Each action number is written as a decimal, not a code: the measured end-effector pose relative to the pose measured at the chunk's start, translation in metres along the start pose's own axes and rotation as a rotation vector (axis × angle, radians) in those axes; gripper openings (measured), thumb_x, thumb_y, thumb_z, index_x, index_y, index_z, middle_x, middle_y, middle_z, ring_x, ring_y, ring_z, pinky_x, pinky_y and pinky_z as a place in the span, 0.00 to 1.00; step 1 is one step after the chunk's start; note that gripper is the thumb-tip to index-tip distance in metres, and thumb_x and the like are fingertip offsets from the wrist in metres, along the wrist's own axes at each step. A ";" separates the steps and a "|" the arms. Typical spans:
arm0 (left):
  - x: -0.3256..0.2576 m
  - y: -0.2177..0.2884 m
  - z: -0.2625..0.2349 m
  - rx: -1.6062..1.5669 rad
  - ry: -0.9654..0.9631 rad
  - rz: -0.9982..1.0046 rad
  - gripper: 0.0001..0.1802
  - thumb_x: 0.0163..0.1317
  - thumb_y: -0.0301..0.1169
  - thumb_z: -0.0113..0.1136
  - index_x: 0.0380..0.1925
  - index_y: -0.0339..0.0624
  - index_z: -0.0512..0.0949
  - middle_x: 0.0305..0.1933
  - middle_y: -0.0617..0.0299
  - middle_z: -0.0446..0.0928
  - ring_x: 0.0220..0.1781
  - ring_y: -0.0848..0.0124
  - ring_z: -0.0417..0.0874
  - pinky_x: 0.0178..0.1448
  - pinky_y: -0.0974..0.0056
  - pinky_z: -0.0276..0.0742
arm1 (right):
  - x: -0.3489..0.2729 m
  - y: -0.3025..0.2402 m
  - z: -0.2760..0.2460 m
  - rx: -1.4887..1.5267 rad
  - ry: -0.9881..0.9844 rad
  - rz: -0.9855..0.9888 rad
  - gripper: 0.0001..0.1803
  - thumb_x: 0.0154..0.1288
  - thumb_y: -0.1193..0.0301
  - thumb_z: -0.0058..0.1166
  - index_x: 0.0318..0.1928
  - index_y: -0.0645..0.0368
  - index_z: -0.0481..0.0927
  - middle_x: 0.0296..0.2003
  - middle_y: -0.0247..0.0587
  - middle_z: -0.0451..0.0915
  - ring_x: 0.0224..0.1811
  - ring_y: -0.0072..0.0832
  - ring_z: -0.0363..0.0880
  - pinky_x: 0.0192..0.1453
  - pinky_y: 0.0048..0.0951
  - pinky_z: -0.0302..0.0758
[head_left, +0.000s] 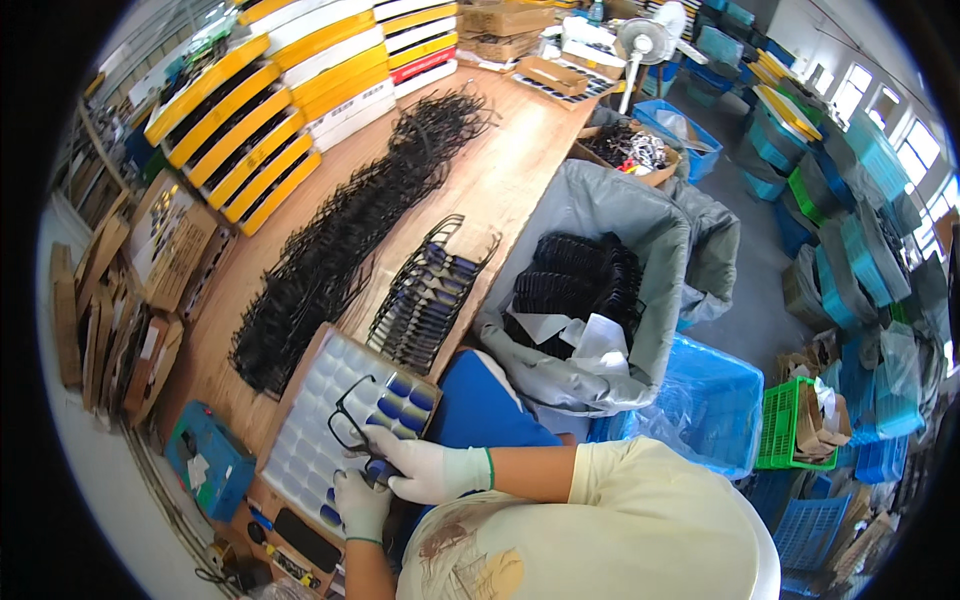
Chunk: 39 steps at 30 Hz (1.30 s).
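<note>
My right hand (437,473), in a white glove with a green cuff, has its fingers closed on a black eyeglass frame (345,412), which sticks up over the lens tray. Just below, my gloved left hand (360,506) pinches a dark blue lens (378,470) between thumb and fingers, close against the right hand's fingertips. The fingers partly cover the lens. Under both hands lies a white lens tray (300,428) with rows of round compartments; dark blue lenses (405,403) fill some at its right side.
A long heap of black eyeglass frames (340,235) runs up the wooden table, beside a row of glasses with bluish lenses (425,295). Right stands a grey-lined bin (660,255) of dark frames, then a blue crate (715,400). Yellow and white trays (235,130) are stacked at the far left.
</note>
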<state>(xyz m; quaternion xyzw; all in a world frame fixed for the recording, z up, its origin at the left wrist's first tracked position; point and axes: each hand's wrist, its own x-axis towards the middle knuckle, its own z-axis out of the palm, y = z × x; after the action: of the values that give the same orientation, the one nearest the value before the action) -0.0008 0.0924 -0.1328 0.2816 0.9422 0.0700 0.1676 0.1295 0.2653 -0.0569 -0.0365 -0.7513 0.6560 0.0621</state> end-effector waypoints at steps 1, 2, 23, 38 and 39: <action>-0.003 0.000 0.002 -0.031 0.083 0.018 0.32 0.50 0.48 0.76 0.44 0.32 0.78 0.51 0.38 0.77 0.54 0.42 0.81 0.57 0.46 0.78 | 0.001 -0.005 -0.001 -0.008 -0.011 -0.016 0.39 0.66 0.77 0.49 0.75 0.68 0.49 0.59 0.66 0.75 0.64 0.54 0.76 0.69 0.41 0.71; -0.001 -0.001 0.002 -0.210 0.042 0.095 0.29 0.52 0.45 0.75 0.43 0.31 0.78 0.49 0.38 0.79 0.51 0.44 0.83 0.55 0.47 0.79 | 0.002 -0.013 -0.004 0.015 -0.022 -0.013 0.41 0.66 0.78 0.48 0.76 0.68 0.46 0.59 0.67 0.75 0.63 0.54 0.76 0.70 0.41 0.71; -0.053 0.000 -0.075 -1.562 -0.120 0.191 0.13 0.66 0.29 0.66 0.45 0.32 0.77 0.38 0.58 0.82 0.37 0.73 0.81 0.42 0.68 0.78 | 0.009 -0.020 0.002 0.179 -0.155 0.076 0.12 0.78 0.71 0.45 0.50 0.66 0.78 0.28 0.43 0.81 0.33 0.35 0.82 0.45 0.37 0.78; -0.056 0.006 -0.076 -1.428 0.077 0.111 0.15 0.68 0.36 0.65 0.39 0.32 0.81 0.32 0.63 0.82 0.32 0.77 0.79 0.39 0.71 0.73 | 0.015 -0.018 0.007 -0.337 -0.160 -0.123 0.12 0.74 0.66 0.52 0.47 0.63 0.77 0.29 0.59 0.80 0.36 0.58 0.80 0.41 0.51 0.75; -0.055 0.004 -0.073 -1.442 0.069 0.124 0.18 0.67 0.40 0.67 0.39 0.31 0.82 0.32 0.63 0.83 0.33 0.77 0.79 0.39 0.71 0.73 | 0.013 -0.016 0.008 -0.349 -0.137 -0.136 0.11 0.73 0.66 0.53 0.46 0.62 0.77 0.27 0.58 0.79 0.34 0.58 0.79 0.39 0.50 0.74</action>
<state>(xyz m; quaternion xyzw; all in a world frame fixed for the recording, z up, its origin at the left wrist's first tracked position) 0.0182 0.0628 -0.0483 0.1513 0.6486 0.6923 0.2776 0.1158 0.2575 -0.0412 0.0489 -0.8567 0.5112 0.0479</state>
